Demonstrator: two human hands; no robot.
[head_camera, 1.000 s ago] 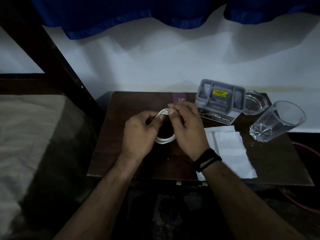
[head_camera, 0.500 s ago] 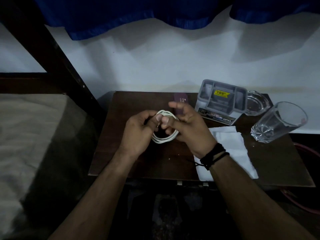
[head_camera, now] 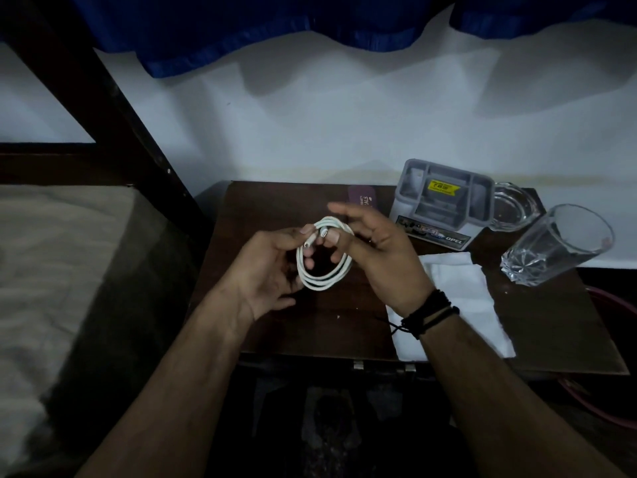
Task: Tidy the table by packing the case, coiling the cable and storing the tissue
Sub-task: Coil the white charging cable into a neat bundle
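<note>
We start from the table [head_camera: 310, 332], a dark wooden top set against a pale wall, and place everything else by it. On its right half lies the tissue [head_camera: 462, 298], a white folded sheet reaching the near edge; it looks thin and limp, so we judge it will crumple at a touch and is best lifted by a corner or pinched flat. At the table's far right corner stands the case [head_camera: 444, 205], a grey plastic box with open compartments and a yellow sticker, rigid and light by the look of it, easiest to grip by its side walls. A drinking glass [head_camera: 558, 246] stands by the table's right edge (fragile, and near enough to knock).

Above the middle of the table we hold the cable [head_camera: 325, 267], white and wound into a few loose loops. It looks smooth and springy, so we expect the loops to spread unless held where they cross. Our left hand [head_camera: 272, 267] grips the coil's left side, thumb and fingers curled round the strands. Our right hand [head_camera: 372, 250] pinches the connector end at the top of the coil, its other fingers spread loosely.
</note>
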